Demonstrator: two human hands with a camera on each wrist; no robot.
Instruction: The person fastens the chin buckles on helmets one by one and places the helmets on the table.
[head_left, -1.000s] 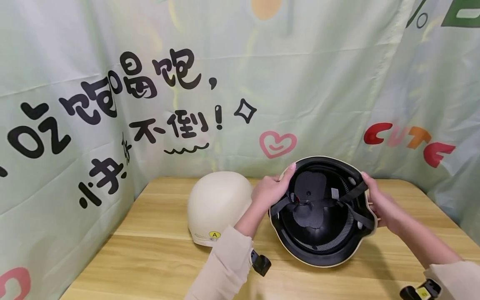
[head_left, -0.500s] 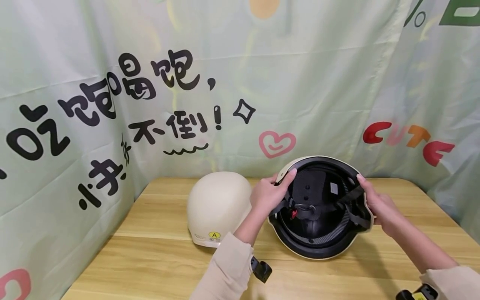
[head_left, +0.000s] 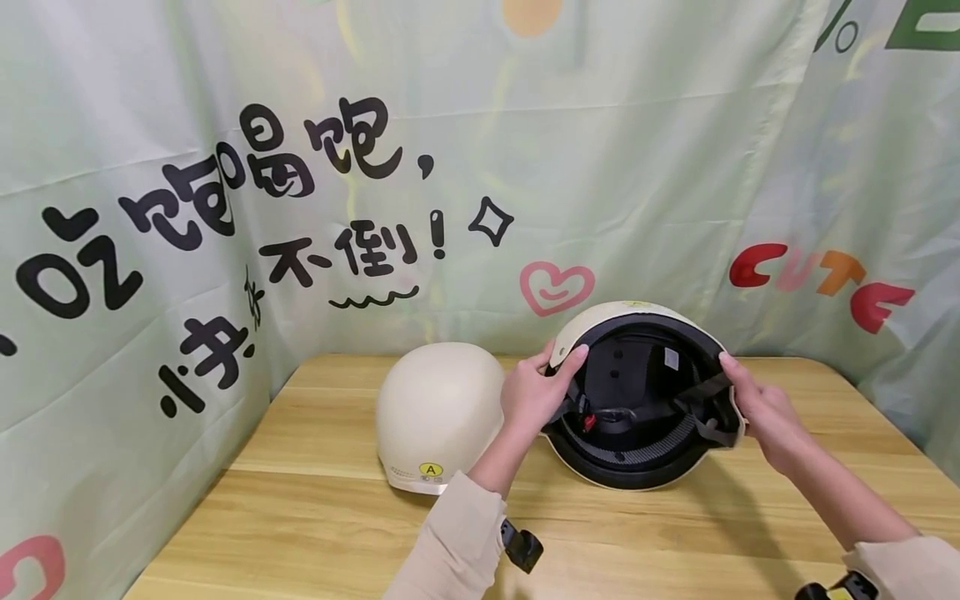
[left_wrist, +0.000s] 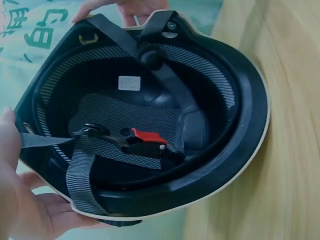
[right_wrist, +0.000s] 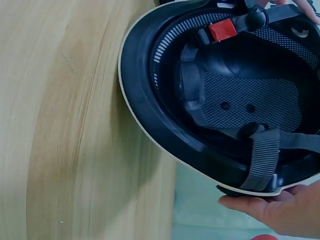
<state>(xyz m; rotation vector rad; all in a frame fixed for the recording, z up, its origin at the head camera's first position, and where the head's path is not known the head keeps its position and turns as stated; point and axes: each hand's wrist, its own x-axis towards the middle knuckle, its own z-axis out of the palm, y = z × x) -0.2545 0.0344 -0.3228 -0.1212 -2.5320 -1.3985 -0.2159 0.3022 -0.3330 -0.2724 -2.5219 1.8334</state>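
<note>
Both hands hold a cream helmet (head_left: 637, 400) by its sides, its black-lined opening facing me. The left hand (head_left: 532, 396) grips the left rim, thumb on the edge and fingers behind the shell. At the opposite rim the right hand (head_left: 765, 412) holds on the same way. Inside hang dark chin straps (left_wrist: 82, 175) with a red buckle tab (left_wrist: 148, 136), beside a small white label (left_wrist: 129, 83). A second cream helmet (head_left: 442, 408), dome up with a yellow "A" sticker (head_left: 431, 470), stands on the table left of the held one, partly hidden by the left forearm.
The wooden table (head_left: 300, 517) spreads beneath both helmets. A pale green printed curtain (head_left: 637, 167) hangs behind and along the sides. Black wrist cameras (head_left: 522, 546) are strapped at the sleeves.
The held helmet has tilted, its lower rim rising and more of the outer shell showing at the top. The red buckle has come into view. The other helmet stays put.
</note>
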